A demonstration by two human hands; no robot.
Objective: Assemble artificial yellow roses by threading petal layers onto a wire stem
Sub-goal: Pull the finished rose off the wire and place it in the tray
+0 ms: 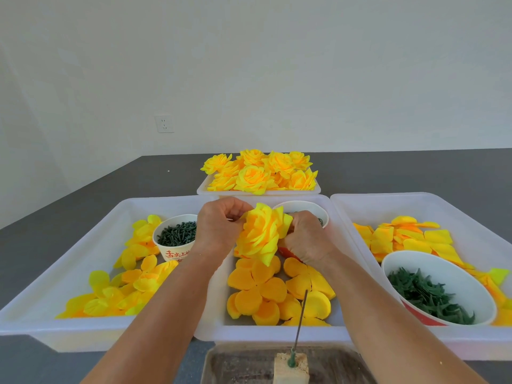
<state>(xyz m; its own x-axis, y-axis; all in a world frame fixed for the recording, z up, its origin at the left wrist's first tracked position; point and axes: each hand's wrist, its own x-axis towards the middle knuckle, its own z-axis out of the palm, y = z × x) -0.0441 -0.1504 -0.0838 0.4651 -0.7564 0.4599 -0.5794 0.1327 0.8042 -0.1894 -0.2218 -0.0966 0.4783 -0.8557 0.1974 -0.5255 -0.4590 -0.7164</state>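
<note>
Three trays side by side: left tray (83, 239) with loose petals (119, 295) and cup of stems (176, 235); middle tray (266, 332) with petal layers (257, 292); right tray (415, 200) with bowl of leaves (435, 289); behind, tray of finished roses (260, 171); in front, wire (300, 317) upright in block (291, 368).

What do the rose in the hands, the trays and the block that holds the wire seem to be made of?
Rose: likely thin fabric, matte; the petals have soft, crisp-cut edges.
Trays: probably plastic, white and slightly translucent, with smooth rounded rims.
Block: pale, rough and crumbly, perhaps foam or wood; cannot tell.
Wire: thin, dark, seemingly metal.
</note>
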